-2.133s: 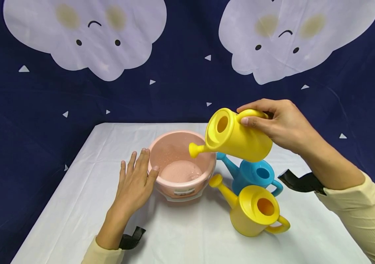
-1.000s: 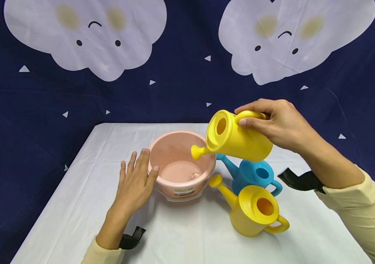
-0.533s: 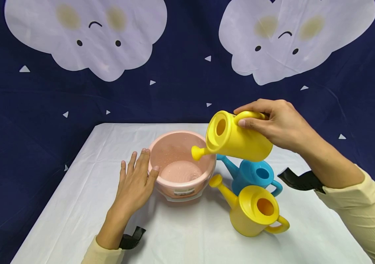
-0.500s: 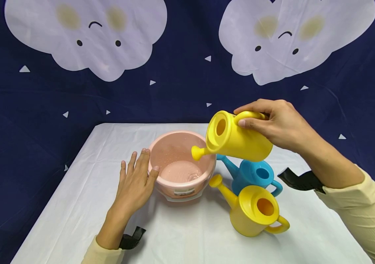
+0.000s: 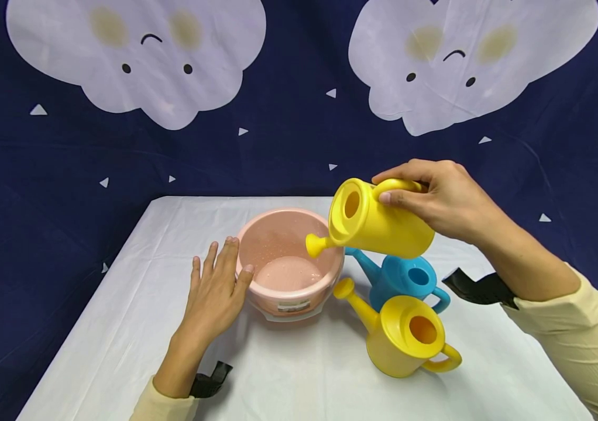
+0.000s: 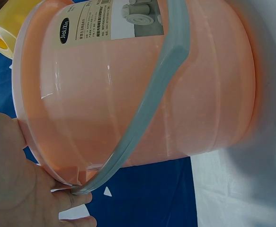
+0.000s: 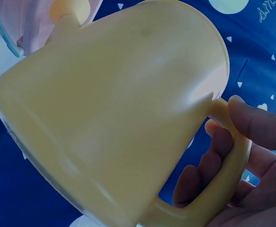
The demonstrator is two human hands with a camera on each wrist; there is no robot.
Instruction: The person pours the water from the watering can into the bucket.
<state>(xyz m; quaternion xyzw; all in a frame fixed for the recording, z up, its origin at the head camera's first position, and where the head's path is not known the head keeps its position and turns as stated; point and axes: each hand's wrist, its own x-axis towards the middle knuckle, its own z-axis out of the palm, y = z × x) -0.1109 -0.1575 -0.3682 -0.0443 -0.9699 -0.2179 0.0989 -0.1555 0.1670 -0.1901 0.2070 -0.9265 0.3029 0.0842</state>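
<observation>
My right hand (image 5: 449, 199) grips the handle of a yellow watering can (image 5: 391, 228); in the right wrist view its fingers curl round that handle (image 7: 218, 189). The can is tilted, with its spout head (image 5: 316, 245) pointing down over the right side of a pink bucket (image 5: 288, 298). A little water (image 5: 283, 273) lies in the bucket. My left hand (image 5: 215, 295) rests with straight fingers on the bucket's left rim. From the left wrist, the bucket's grey carrying handle (image 6: 149, 104) hangs along its side, its pivot beside my fingers.
A blue watering can (image 5: 401, 275) stands right of the bucket, partly behind a second yellow watering can (image 5: 406, 345), which stands upright nearer the front. White cloth covers the table (image 5: 288, 374). A dark blue curtain (image 5: 299, 117) with clouds hangs behind.
The held watering can has tipped slightly further down and its spout shifted a little right. Ripples seen earlier in the bucket's water have faded. My left hand has stayed put.
</observation>
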